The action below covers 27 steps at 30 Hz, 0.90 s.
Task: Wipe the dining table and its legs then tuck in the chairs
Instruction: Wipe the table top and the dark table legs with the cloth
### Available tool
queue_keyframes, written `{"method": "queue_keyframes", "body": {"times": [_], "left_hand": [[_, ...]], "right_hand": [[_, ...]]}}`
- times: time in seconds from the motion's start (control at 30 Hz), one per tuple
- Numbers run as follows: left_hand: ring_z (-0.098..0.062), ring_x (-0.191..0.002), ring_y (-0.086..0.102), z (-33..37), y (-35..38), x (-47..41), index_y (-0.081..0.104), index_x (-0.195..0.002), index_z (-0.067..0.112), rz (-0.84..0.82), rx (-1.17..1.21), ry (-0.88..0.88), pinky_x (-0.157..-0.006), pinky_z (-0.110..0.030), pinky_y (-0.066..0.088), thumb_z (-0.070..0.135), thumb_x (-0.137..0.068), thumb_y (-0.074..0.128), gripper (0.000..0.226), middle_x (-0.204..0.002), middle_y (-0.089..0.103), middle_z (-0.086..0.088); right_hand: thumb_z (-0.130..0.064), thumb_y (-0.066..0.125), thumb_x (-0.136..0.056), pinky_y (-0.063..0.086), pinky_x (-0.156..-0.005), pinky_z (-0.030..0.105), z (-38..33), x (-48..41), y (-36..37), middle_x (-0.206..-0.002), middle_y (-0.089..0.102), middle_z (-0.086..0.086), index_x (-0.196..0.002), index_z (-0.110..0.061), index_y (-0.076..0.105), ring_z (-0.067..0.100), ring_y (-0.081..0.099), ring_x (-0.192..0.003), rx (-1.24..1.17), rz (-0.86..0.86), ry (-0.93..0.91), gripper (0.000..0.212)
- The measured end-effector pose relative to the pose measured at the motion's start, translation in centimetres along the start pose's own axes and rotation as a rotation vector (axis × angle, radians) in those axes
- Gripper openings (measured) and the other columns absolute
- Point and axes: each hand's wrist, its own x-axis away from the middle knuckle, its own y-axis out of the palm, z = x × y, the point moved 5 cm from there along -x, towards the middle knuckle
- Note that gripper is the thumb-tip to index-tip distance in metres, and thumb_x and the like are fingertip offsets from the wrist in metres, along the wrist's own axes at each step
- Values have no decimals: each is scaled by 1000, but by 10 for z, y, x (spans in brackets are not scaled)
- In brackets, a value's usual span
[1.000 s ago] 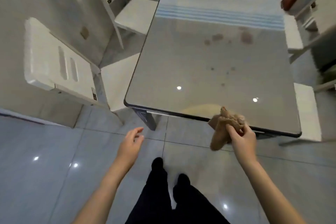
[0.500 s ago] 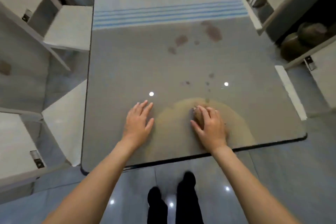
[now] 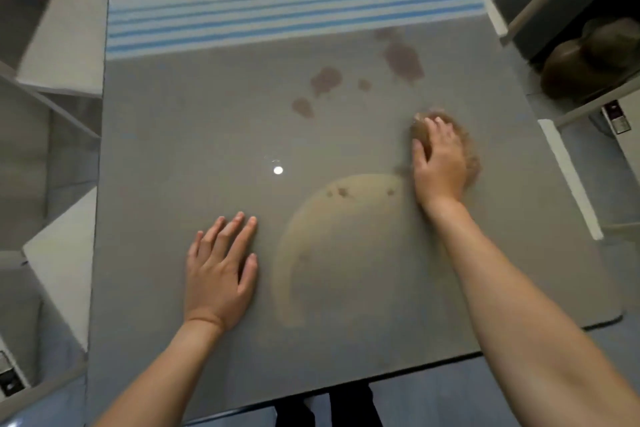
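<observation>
Left hand [image 3: 220,274] flat, fingers spread on the table [image 3: 207,114]; right hand [image 3: 438,163] palm-down, fingers extended over the cloth [image 3: 468,152].

Grey table [image 3: 194,135], brown cloth [image 3: 469,159], dark stains [image 3: 325,80].
</observation>
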Motion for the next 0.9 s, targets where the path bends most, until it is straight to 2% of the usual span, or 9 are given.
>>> {"method": "queue_keyframes", "body": {"times": [0.13, 0.27, 0.33, 0.5, 0.57, 0.67, 0.77, 0.83, 0.9], "left_hand": [[-21, -138, 32, 0, -2, -1, 42, -142, 26, -18, 25, -14, -114, -41, 20, 35, -88, 35, 55, -146, 44, 3], [-20, -137, 34, 3, -8, -2, 43, -141, 24, -23, 38, -12, -114, -41, 20, 32, -87, 37, 55, -145, 46, 2], [-20, -137, 33, 3, -9, -3, 44, -141, 24, -21, 37, -17, -114, -42, 21, 31, -87, 37, 55, -145, 46, 3], [-19, -139, 32, 2, -9, -3, 43, -141, 25, -20, 64, -31, -115, -42, 22, 30, -87, 37, 54, -146, 45, 4], [-20, -138, 33, 0, -10, -1, 44, -141, 25, -10, 66, -33, -114, -43, 23, 30, -87, 37, 54, -145, 45, 3], [-22, -138, 33, -6, -10, -1, 44, -141, 24, -11, 55, -35, -114, -44, 22, 32, -87, 36, 55, -146, 44, 1], [-26, -138, 34, -6, -9, -5, 43, -141, 21, -9, 46, -32, -113, -45, 24, 35, -88, 34, 56, -147, 44, -2], [-28, -138, 34, -3, -8, -4, 43, -141, 19, -12, 33, -28, -113, -44, 23, 36, -88, 33, 57, -147, 43, -5], [-29, -138, 33, -3, -8, -6, 43, -142, 18, -5, 26, -33, -113, -43, 22, 36, -89, 31, 57, -147, 43, -6]], "right_hand": [[-27, 56, -94, 32, -114, 39, -92, 129, 53, -146, 48, 5, -138, -15, 53, 24, 41, -138, -59, -124, -427, 45], [-18, 70, -86, 40, -109, 38, -65, 246, 26, -148, 45, -2, -138, -21, 52, 16, 37, -141, -53, -427, -882, 55], [-23, 64, -91, 41, -107, 40, -23, 211, 5, -146, 48, 0, -136, -19, 55, 17, 40, -139, -51, -396, -862, 47], [-36, 40, -95, 29, -114, 38, 58, 14, -28, -144, 49, 12, -140, -10, 49, 28, 43, -135, 10, 42, -68, 53], [-31, 42, -92, 27, -114, 40, 34, -22, -10, -143, 49, 19, -141, -4, 45, 35, 45, -132, -12, 122, 88, 56], [-19, 50, -91, 27, -111, 37, -52, 17, 37, -139, 53, 19, -138, 0, 49, 36, 52, -126, -14, 128, -130, 51], [-10, 45, -95, 32, -114, 38, -110, 142, 58, -142, 52, 10, -135, -7, 54, 27, 47, -133, -83, -129, -575, 41], [-9, 41, -99, 32, -115, 36, -87, 206, 41, -145, 50, 4, -137, -13, 53, 22, 43, -137, -118, -290, -716, 40], [-17, 54, -98, 34, -113, 36, -32, 216, 9, -145, 49, 1, -137, -16, 53, 17, 40, -139, -97, -310, -683, 40]]}}
